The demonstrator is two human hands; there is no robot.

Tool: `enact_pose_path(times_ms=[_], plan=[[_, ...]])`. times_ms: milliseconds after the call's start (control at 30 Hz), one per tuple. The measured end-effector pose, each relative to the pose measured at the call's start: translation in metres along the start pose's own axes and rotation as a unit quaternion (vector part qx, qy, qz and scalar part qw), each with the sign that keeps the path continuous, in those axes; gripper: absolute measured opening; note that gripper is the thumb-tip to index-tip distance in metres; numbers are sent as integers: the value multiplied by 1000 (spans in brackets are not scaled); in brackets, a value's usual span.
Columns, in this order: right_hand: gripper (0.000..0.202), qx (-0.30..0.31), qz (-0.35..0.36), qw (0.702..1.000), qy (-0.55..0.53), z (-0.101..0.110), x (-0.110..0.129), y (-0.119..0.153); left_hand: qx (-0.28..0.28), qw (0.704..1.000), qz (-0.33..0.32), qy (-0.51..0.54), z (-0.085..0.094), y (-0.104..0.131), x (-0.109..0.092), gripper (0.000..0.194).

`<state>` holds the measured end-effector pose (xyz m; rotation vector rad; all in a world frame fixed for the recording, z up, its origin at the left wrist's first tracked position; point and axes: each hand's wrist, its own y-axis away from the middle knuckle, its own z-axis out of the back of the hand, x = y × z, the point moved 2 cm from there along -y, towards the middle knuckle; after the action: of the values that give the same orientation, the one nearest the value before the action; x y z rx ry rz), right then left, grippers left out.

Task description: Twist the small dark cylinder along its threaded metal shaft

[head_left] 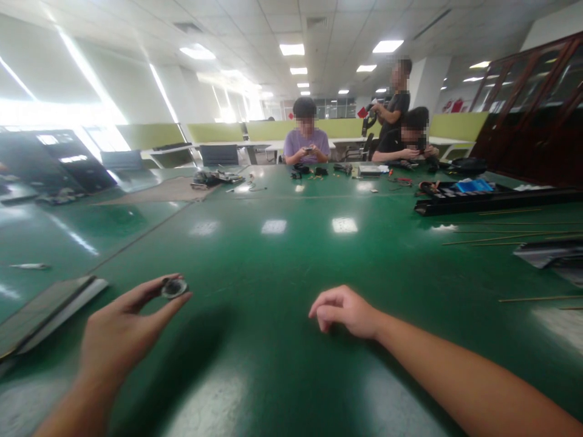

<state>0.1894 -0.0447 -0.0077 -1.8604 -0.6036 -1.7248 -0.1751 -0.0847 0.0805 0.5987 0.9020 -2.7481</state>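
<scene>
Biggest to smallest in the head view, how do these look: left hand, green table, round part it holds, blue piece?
1. Green table
2. Left hand
Round part and blue piece: too alike to rank.

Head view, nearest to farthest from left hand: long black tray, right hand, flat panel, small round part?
1. Small round part: held in left hand
2. Flat panel: left
3. Right hand: right
4. Long black tray: far right

green table (255,255) | black tray (483,197) at far right | blue item (474,186), perhaps plastic, in it
</scene>
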Motion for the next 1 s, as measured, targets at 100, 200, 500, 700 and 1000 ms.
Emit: enact_pose_path(times_ms=[100, 200, 500, 700, 1000], plan=[[35, -81, 40, 996, 16, 8, 0, -2, 78, 985, -117, 102, -30, -6, -54, 42], [31, -178, 49, 980, 70, 17, -1, -4, 188, 931, -262, 169, -57, -2, -108, 35], [42, -212, 27, 953, 216, 13, -11, -4, 280, 858, -357, 240, -109, 29, -137, 40], [49, -168, 40, 935, 309, 4, -7, 1, 275, 841, -318, 339, -116, 35, -123, 26], [37, -185, 39, 933, 306, 0, 3, 4, 277, 843, -295, 355, -126, 36, -124, 25]])
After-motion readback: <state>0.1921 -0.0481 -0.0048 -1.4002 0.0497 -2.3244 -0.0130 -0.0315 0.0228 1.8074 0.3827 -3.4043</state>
